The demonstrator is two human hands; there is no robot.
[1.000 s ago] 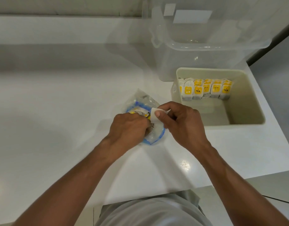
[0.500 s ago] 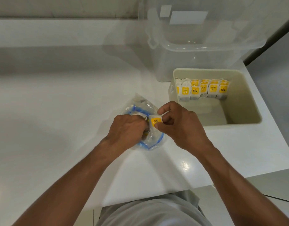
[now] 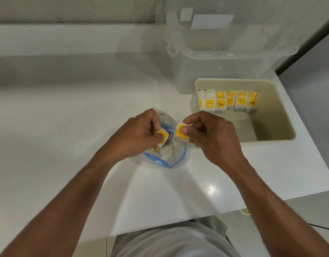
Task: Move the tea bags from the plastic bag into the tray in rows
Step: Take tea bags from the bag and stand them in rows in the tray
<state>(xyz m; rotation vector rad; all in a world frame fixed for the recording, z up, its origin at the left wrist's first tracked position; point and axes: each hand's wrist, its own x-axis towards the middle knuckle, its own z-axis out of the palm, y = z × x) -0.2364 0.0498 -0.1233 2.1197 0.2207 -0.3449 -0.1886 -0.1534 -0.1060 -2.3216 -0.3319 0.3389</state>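
White counter (image 3: 67, 117): left hand (image 3: 134, 138) pinches one yellow-tagged tea bag (image 3: 163, 136), right hand (image 3: 213, 138) another tea bag (image 3: 178, 133).

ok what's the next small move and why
Probably carry the tea bag in the right hand to the tray and stand it in front of the row of tea bags at the far wall; it is pinched clear of the plastic bag.

Kitchen-like setting — white countertop (image 3: 67, 127), clear plastic storage bin (image 3: 225, 58), tray (image 3: 234, 80) of tea bags (image 3: 228, 102)
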